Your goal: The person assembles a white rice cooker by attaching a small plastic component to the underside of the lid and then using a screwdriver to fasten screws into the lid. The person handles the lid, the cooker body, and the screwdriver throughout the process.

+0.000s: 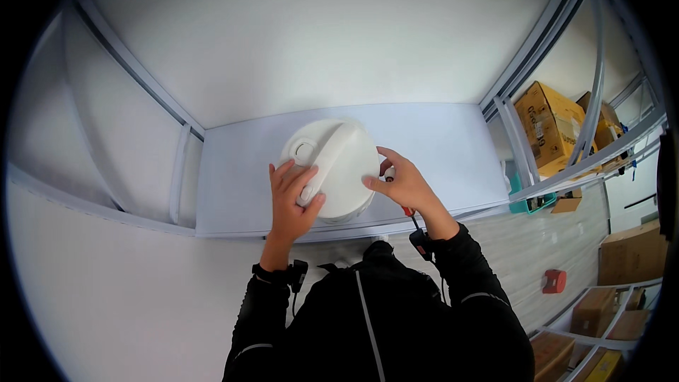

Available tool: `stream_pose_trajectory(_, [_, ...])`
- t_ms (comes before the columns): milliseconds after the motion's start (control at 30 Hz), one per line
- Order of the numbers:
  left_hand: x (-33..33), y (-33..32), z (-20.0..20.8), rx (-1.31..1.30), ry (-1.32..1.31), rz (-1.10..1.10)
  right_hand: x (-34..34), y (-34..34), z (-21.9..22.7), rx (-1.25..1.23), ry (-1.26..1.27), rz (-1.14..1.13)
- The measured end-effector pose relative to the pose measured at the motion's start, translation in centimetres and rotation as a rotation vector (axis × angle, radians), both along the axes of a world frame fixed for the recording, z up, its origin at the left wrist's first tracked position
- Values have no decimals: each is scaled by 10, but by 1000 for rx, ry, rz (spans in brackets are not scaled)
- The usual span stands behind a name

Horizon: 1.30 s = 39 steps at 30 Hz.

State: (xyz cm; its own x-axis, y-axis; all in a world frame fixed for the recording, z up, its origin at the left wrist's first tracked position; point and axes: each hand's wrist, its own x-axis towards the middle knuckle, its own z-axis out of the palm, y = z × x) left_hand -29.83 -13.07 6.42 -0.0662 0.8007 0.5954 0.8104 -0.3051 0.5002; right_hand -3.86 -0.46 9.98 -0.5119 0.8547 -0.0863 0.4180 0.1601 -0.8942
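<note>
A round white rice cooker (348,182) stands on the pale table, seen from above, with a broad carrying handle (337,147) lying across its lid and a round vent cap (304,150) beside the handle. My left hand (291,198) grips the handle's near end, its fingers on the lid and its thumb on the other side. At the cooker's right edge is my right hand (410,185), its thumb and forefinger against the rim. A slim red-and-black tool (408,210), like a screwdriver, is held under that palm and partly hidden.
The pale tabletop (237,170) meets a white wall behind and grey metal frames at both sides. Beyond the right frame are cardboard boxes (548,127), a turquoise basket (523,205), a red stool (554,281) and shelves with more boxes.
</note>
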Motion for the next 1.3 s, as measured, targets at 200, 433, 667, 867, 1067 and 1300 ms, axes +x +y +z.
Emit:
stream_pose_trajectory(200, [8,-1,-32,47,-318,112,1,5,-4,-20,15,35])
stream_pose_trajectory(433, [20,-4,-42,41,-495,147,3,3,7,-39,4,87])
stream_pose_trajectory(667, [21,-4,-42,-79,-657,88,4,0,-7,60,-7,16])
stream_pose_trajectory(867, [15,-6,-38,-125,-568,91,1,1,-21,96,37,-16])
stream_pose_trajectory(1067, [17,-6,-32,-135,-570,80,-3,-6,-2,15,100,0])
stream_pose_trajectory(1300, [20,-3,-40,-76,-582,63,-3,-8,-1,5,66,-9])
